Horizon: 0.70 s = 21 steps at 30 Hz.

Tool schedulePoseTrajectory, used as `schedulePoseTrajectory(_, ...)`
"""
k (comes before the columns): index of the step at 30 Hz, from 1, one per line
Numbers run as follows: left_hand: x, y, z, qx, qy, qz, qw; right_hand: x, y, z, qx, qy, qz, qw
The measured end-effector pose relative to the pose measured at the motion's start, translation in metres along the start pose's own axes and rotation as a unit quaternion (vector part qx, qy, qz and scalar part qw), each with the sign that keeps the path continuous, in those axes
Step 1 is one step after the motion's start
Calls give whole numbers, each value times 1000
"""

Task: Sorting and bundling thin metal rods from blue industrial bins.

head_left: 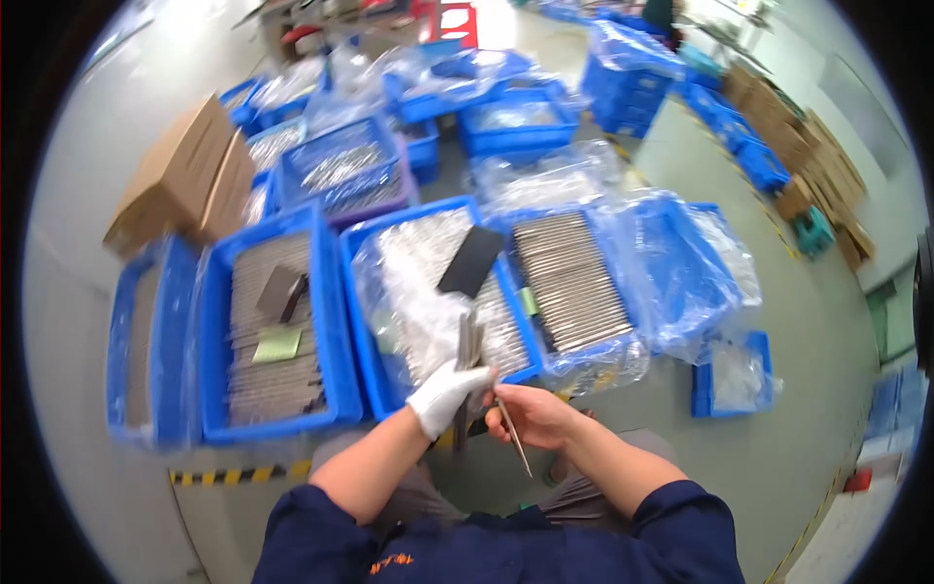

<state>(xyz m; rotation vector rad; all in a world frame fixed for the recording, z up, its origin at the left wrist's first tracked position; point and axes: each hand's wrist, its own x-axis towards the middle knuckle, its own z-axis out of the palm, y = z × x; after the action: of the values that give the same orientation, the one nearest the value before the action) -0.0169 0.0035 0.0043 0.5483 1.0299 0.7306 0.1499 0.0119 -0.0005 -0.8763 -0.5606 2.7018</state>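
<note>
The left hand (444, 395) grips long grey pieces (470, 343) (blurred), the right hand (537, 417) a slim, silvery rod (515, 437).

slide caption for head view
White-gloved left hand holds grey metal rods, right hand a thin metal rod, near blue plastic bins

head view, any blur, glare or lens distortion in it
In the head view, the metal rods in the left hand look blurred; in the head view, glare washes out the floor beside the red object at the top, and the clear plastic shines whitish; in the head view, corners go black and the leftmost blue bin looks bent.
</note>
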Motion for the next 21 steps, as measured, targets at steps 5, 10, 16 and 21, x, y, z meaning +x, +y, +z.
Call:
schedulePoseTrajectory(5,15,26,5,-83,55,85,991,-19,17,6,-61,-18,69,996)
schedulePoseTrajectory(10,8,47,-44,-346,-64,130,927,-6,36,7,-101,-99,181,973)
schedulePoseTrajectory(16,-1,48,-36,-440,-65,196,874,3,24,-10,-4,85,-35,996)
schedulePoseTrajectory(21,-4,45,-12,-437,-15,210,874,22,15,-12,226,183,-123,949)
